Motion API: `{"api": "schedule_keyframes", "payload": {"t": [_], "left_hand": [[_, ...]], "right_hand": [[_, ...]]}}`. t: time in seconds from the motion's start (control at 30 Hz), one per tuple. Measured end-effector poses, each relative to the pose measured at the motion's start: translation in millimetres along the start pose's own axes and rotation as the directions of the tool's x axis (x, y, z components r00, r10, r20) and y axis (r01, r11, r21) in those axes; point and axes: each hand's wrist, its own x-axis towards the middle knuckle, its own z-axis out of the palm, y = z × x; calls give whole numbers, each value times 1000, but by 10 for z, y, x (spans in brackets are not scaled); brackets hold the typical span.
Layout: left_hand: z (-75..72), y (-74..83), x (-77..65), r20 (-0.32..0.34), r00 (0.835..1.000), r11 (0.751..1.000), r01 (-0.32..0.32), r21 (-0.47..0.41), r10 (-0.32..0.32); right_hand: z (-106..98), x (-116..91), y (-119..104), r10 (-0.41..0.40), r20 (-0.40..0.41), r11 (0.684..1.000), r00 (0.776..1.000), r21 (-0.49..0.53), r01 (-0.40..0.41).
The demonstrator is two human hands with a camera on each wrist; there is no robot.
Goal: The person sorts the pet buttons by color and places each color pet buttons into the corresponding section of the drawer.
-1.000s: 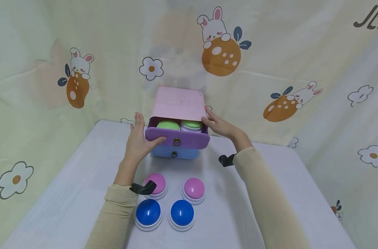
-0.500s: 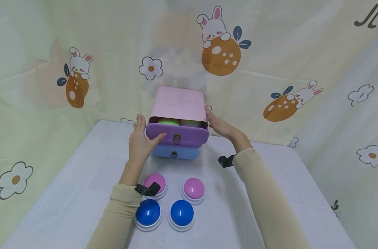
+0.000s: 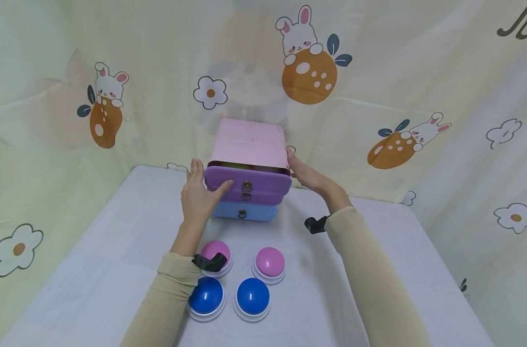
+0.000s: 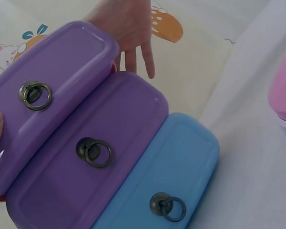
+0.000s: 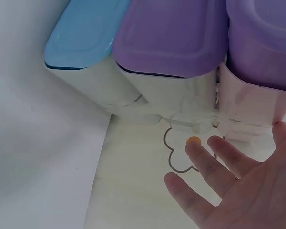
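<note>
A small chest of drawers with a pink top (image 3: 250,142) stands against the patterned cloth. Its top purple drawer (image 3: 267,179) sticks out slightly, leaving a narrow gap with a sliver of green inside. Below it are a second purple drawer (image 4: 76,162) and a light blue drawer (image 4: 176,152), each with a ring pull. My left hand (image 3: 198,196) presses its thumb on the top drawer's front, fingers extended upward by the left side. My right hand (image 3: 310,177) lies along the right side, fingers extended; in the right wrist view its thumb touches the pink casing (image 5: 257,107).
Two pink domes on white bases, including the right one (image 3: 270,262), sit on the white-covered table (image 3: 376,241) before the chest. Nearer are two blue domes, the right one (image 3: 253,296) beside the other. Patterned cloth (image 3: 168,120) hangs close behind.
The top drawer has slid back into the chest under my left thumb, hiding the two green-topped things inside. My right fingers have moved off the front corner onto the side.
</note>
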Motion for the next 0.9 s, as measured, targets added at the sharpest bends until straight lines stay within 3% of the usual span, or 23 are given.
{"api": "schedule_keyframes", "payload": {"t": [0.13, 0.3, 0.5, 0.73, 0.9], "left_hand": [[34, -10, 3, -23, 1000, 1000, 5, 3, -5], [77, -12, 13, -61, 998, 1000, 1, 28, 0], [101, 0, 32, -107, 994, 998, -3, 60, 10], [146, 32, 41, -109, 994, 997, 15, 71, -8], [188, 24, 50, -140, 990, 998, 29, 50, -22]], "right_hand": [[-18, 80, 135, 19, -42, 1000, 999, -20, -20], [-38, 89, 178, -9, -94, 990, 995, -142, -4], [-89, 71, 46, 15, -91, 961, 996, -274, -40], [-101, 89, -78, 65, -58, 912, 996, -402, -83], [-88, 191, -209, 66, -48, 896, 997, -436, -80]]}}
